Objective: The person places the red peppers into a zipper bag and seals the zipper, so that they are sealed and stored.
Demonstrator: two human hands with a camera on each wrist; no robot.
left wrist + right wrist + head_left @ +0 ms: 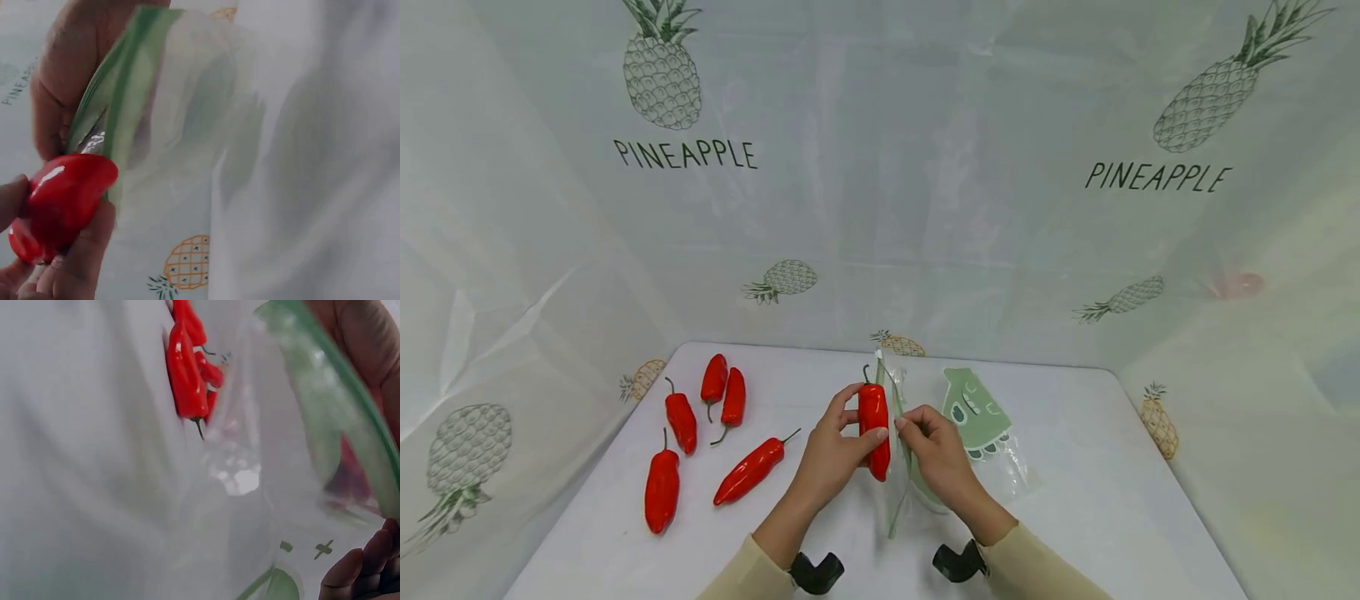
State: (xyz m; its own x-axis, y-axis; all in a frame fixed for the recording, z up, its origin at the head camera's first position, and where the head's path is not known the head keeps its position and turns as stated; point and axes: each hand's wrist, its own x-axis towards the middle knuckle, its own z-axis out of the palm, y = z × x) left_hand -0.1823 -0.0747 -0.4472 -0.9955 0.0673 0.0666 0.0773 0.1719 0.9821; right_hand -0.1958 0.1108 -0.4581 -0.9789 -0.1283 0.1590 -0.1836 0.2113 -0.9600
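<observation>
My left hand holds a red chili pepper upright in the head view, thumb on one side and fingers behind it, its stem pointing up. Beside it, my right hand pinches the green-edged mouth of a clear zip bag printed with a green cartoon figure. The bag's mouth is parted, and the pepper's end is right at the opening. In the left wrist view, the pepper overlaps the green zip strip. The right wrist view shows the pepper partly hidden behind the bag's film.
Several more red peppers lie on the left of the white table, among them one slanted pepper nearest my left hand and another pepper toward the front. A pineapple-print sheet rises behind the table and along both sides.
</observation>
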